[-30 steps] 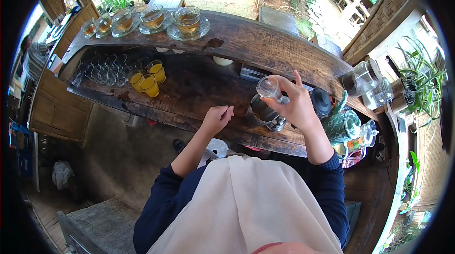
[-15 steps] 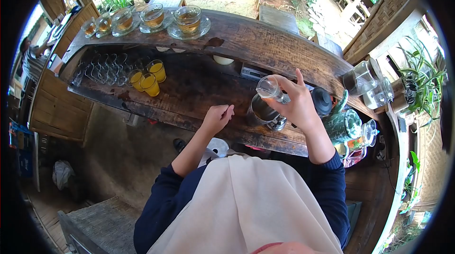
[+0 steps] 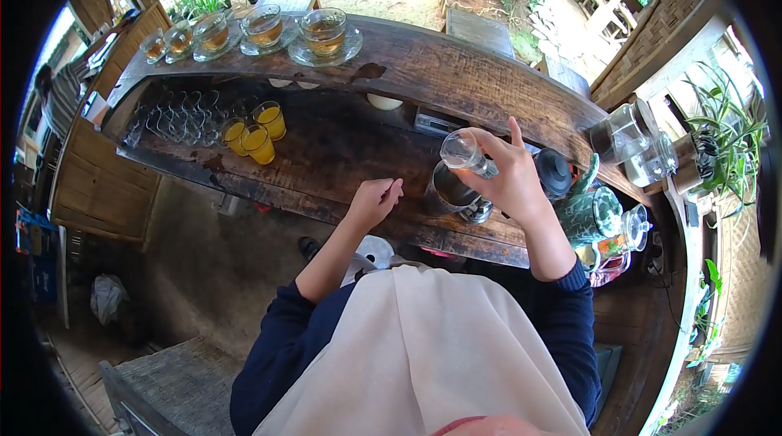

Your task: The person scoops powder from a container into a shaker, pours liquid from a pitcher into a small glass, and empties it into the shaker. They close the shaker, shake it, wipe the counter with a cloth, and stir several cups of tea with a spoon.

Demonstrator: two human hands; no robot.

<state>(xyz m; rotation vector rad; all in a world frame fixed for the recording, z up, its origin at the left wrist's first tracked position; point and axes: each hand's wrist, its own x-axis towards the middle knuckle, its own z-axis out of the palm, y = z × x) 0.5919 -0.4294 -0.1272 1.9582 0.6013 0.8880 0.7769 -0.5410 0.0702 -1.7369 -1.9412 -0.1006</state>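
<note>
My right hand grips a small clear glass between thumb and fingers, tilted, with its little finger raised. Under it on the lower counter stands a metal pitcher, partly covered by the glass and hand. Beside the pitcher is a small shiny metal piece, mostly hidden by my wrist. My left hand hovers at the counter's front edge, left of the pitcher, its fingers curled in with nothing visible in them.
Several glass cups of tea on saucers line the upper counter. Orange drinks and empty glasses stand lower left. A green teapot, dark lidded canister and jars crowd the right. Another person is far left.
Both my hands and the glass stay practically where they were. At the far left, the other person has shifted and leans differently.
</note>
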